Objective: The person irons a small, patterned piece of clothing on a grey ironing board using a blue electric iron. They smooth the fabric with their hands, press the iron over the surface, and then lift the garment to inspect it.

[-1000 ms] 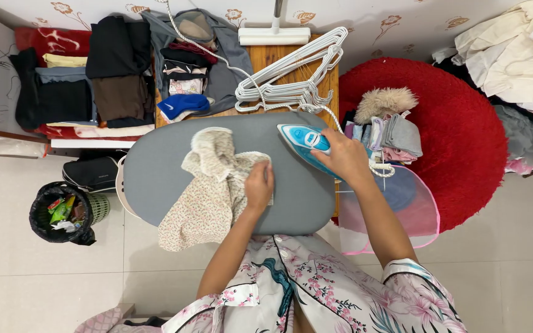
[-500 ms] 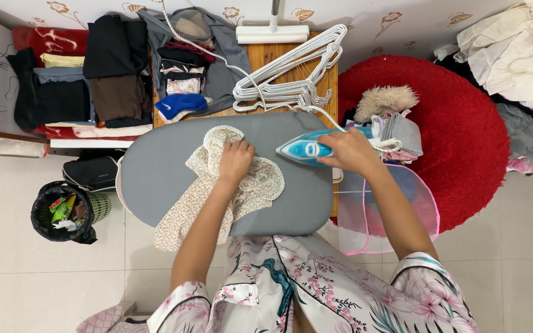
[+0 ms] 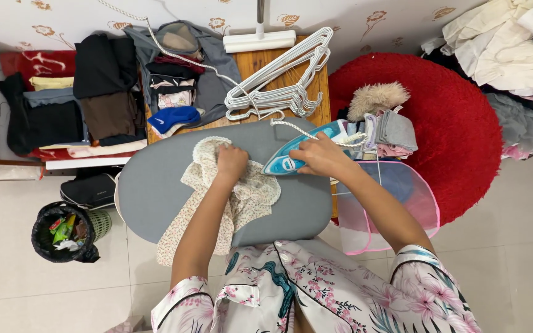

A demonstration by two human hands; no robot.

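Iron (image 3: 291,154) now nearer left hand (image 3: 232,163) — nose on garment (image 3: 229,191)

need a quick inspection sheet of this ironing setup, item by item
surface: grey ironing board, its left part bare.
job's things: pale floral garment bunched on the board, one end hanging off the near edge; blue iron with its tip at the garment's edge.
clutter: white hangers on a wooden table; folded clothes at left; small folded pile on the red rug.
grippers: left hand presses on the garment; right hand grips the iron.
cables: braided white cord runs from the iron across the table toward the wall.
surroundings: lined bin on the tile floor; pink mesh basket at right; heap of laundry top right.
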